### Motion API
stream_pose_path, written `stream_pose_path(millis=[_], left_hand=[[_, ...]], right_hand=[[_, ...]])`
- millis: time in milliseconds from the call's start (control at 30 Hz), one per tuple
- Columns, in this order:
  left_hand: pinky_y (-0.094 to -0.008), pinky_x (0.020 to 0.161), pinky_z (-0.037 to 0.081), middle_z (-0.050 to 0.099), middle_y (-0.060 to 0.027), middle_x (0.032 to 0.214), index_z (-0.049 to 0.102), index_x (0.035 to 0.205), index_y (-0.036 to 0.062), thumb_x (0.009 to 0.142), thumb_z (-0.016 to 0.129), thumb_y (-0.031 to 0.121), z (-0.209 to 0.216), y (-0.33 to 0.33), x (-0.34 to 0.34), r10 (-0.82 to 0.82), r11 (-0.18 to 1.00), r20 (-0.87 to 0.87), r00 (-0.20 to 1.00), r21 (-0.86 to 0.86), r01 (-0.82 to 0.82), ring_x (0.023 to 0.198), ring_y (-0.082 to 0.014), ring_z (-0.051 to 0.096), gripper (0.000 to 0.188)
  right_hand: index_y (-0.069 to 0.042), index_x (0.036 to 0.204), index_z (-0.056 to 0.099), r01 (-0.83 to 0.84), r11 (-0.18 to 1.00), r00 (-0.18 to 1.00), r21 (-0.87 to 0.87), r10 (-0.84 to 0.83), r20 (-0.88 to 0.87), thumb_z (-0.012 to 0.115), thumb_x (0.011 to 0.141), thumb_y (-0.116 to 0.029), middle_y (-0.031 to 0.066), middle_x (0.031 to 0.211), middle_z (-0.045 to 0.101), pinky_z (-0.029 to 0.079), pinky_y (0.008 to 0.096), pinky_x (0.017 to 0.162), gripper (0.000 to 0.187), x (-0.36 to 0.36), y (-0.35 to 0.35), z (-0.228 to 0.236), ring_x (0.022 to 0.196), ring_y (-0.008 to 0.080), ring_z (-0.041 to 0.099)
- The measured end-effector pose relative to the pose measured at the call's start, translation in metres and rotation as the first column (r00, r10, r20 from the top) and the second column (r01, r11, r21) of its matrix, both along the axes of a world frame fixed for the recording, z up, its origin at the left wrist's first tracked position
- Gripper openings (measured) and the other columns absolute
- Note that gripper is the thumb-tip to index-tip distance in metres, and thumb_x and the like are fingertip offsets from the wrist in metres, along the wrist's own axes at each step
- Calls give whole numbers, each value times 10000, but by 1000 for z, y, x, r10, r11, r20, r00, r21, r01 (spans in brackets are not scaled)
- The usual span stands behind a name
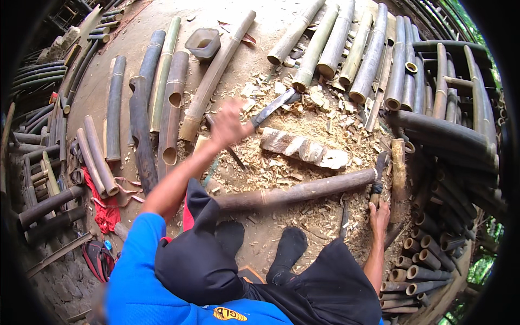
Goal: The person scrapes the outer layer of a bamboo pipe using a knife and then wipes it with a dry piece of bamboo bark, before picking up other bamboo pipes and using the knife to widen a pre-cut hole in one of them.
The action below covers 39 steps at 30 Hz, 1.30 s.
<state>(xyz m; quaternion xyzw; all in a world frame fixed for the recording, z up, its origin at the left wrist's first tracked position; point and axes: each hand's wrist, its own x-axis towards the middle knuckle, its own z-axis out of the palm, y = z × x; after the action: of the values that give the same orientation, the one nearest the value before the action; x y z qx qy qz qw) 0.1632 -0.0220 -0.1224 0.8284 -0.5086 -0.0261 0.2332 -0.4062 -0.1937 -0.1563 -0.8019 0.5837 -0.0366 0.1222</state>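
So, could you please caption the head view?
Left hand by a blade, right hand at a knife, among bamboo and wood chips.

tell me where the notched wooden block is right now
In the head view, the notched wooden block lies slightly right of centre on pale shavings, just beyond the long bamboo pole.

L hand (230,123) nr blade (272,108), R hand (379,214) w/ knife (381,169), bamboo pole (298,192) btwn

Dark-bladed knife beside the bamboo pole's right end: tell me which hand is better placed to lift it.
Right, I judge: the right hand is at the handle end of the knife, while the left hand is well away, beyond the bamboo pole.
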Motion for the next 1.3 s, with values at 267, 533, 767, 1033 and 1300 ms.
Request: stream_pose_path(millis=[267,533,767,1033,1300], left_hand=[[-481,1017,527,653,-214,1289,599,1277,16,688,866,375,-30,-22,171,529,724,103,843,463,-511,1212,-362,632,740],[-354,651,597,702,-137,900,632,1173,-38,802,757,386,29,10,136,-6,959,-998,-63,12,-284,731,-235,706,577],[-329,844,513,646,-46,955,621,1228,-18,733,776,326,74,45,38,-4,986,-887,463,-81,-147,927,-174,618,622],[-324,868,503,643,-102,1035,583,1211,-7,573,781,204,59,69,-63,71,993,-728,682,113,17,954,-206,621,701],[-454,931,513,671,-208,1100,565,1255,40,674,760,139,27,64,-122,-92,939,-479,873,250,236,1053,-403,661,621]], right_hand=[[81,1084,657,-35,999,998,5,35,-49,751,892,-248,303,1027,669,493,516,862,393,10,0,-6,983,494,632],[57,1240,662,77,995,996,60,-74,-53,746,895,-258,290,1114,661,473,525,954,475,-6,0,-6,1101,473,607],[53,1434,531,8,1000,949,-10,-4,316,605,1014,-313,251,1409,562,368,450,1145,562,80,-32,10,1326,392,510],[-49,1332,640,79,876,685,475,-394,612,712,946,-151,40,994,689,546,236,519,406,64,-49,-5,739,87,620],[-49,1342,629,102,863,496,494,-475,727,713,945,-76,40,1030,702,620,266,579,406,52,-8,-19,792,93,644]])
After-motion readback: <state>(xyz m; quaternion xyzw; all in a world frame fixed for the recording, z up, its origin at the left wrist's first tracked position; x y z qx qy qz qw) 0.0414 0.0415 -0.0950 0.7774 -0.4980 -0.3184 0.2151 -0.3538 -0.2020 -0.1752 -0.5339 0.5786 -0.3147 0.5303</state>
